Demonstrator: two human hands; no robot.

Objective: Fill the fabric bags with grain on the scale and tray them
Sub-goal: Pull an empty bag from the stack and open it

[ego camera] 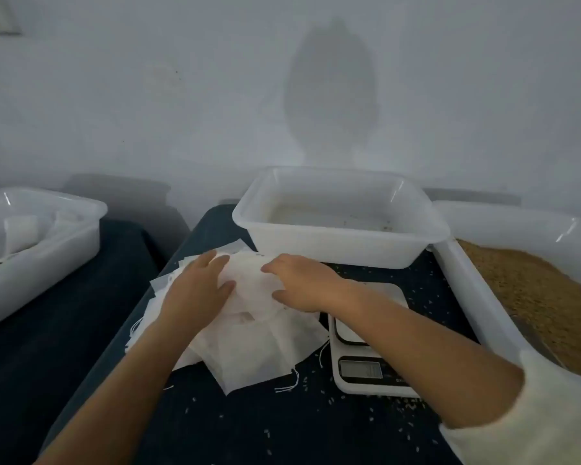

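Nearest me, stray grains dot the dark surface (265,427). The scale (369,347) sits under my right forearm, its platform bare. Just left of it lies the pile of fabric bags (249,347), flat and fanned out, drawstrings trailing toward me. Both hands work its far edge: left hand (195,290) lies flat, fingers spread on the top sheets; right hand (302,283) curls, fingers pinching a top bag. Right is nearer the scale. Beyond, a pale tub (342,216); brown grain tub (534,297) right; tray (37,229) far left.
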